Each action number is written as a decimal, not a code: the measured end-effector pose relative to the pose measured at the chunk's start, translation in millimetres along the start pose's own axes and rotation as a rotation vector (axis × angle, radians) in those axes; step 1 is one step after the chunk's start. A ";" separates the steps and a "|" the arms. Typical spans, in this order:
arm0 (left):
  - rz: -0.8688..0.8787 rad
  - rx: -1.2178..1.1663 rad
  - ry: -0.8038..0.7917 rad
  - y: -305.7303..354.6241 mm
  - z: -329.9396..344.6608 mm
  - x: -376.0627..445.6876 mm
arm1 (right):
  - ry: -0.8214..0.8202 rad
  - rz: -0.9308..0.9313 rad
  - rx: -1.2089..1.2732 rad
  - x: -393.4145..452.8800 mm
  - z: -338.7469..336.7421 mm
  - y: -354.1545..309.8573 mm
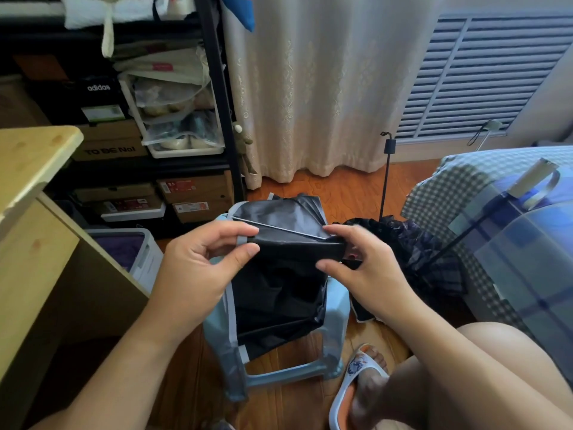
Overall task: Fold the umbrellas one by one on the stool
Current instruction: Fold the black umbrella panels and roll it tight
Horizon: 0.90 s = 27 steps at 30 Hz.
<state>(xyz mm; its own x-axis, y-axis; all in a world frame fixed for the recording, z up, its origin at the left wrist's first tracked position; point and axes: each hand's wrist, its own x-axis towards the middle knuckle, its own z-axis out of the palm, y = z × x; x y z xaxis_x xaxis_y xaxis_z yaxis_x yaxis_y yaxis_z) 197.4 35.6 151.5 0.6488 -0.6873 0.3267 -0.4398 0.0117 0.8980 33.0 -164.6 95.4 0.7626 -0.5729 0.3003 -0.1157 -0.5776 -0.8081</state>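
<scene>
Black umbrella [288,243] fold pinched between both hands' fingers [245,254], above stool [336,308].

We count three umbrellas: one black umbrella [279,283] on the single light-blue stool [336,308], one dark ruffled umbrella [412,243] beside it, one blue plaid umbrella [524,243] on the bed; two hands, left [201,262] and right [369,268]; one slipper [350,389]

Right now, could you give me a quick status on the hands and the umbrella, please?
Left hand and right hand both pinching a folded pleat of the black umbrella over the stool. Second dark umbrella waiting beside the bed. Nothing in the way.
</scene>
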 end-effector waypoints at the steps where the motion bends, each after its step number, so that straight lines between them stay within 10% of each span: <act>1: 0.011 0.009 -0.001 1.5 1.0 0.7 | 0.035 -0.048 -0.052 3.7 -0.1 -0.4; 9: 0.129 -0.021 0.322 -8.2 10.4 39.7 | -0.037 0.228 0.053 107.8 -1.6 9.1; 17: -0.073 0.971 -0.509 -85.9 27.1 66.6 | -0.076 0.372 -0.162 164.4 35.2 77.3; 22: -0.192 0.973 -0.557 -89.8 28.1 75.1 | 0.117 0.204 -0.354 114.5 11.8 28.9; 27: -0.230 0.900 -0.477 -76.0 26.2 66.2 | -0.251 0.500 -0.128 13.2 0.4 -2.6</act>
<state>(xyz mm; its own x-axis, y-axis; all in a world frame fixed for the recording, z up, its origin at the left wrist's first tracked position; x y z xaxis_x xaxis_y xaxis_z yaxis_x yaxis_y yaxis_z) 257.5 -29.8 97.1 0.5490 -0.8221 -0.1509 -0.7640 -0.5668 0.3083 43.6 -170.5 101.3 0.7214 -0.6477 -0.2452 -0.5656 -0.3466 -0.7483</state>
